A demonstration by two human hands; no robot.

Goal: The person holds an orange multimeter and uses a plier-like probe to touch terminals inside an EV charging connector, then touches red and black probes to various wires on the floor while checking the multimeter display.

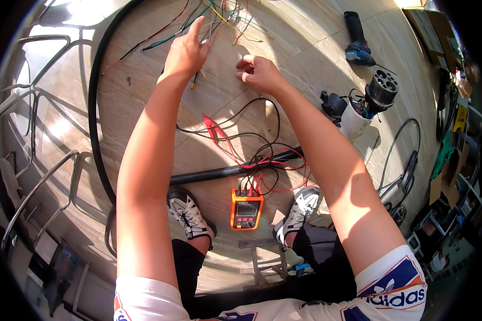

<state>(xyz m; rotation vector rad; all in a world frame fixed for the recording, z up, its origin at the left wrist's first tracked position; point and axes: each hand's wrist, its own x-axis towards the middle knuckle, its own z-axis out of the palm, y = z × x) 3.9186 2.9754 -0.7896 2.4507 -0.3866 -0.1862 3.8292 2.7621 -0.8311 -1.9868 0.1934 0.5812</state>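
Note:
My left hand (186,53) is over the far floor among thin coloured wires (219,21), its index finger stretched out and thumb apart. The other fingers are mostly hidden. A yellow-tipped wire end (193,85) shows just below this hand. To its right, my right hand (260,74) has its fingers curled toward the thumb; whatever they may hold cannot be made out. An orange multimeter (246,209) lies between my shoes, its black and red test leads tangled beyond it. One red alligator clip (211,126) rests on the tiles between my forearms.
A thick black cable (93,101) curves along the left and crosses before my shoes. At right are a cordless drill (358,43), a white cylinder with a black holed end (383,88) and coiled black cord (407,176). Metal chair frames (69,155) stand at left.

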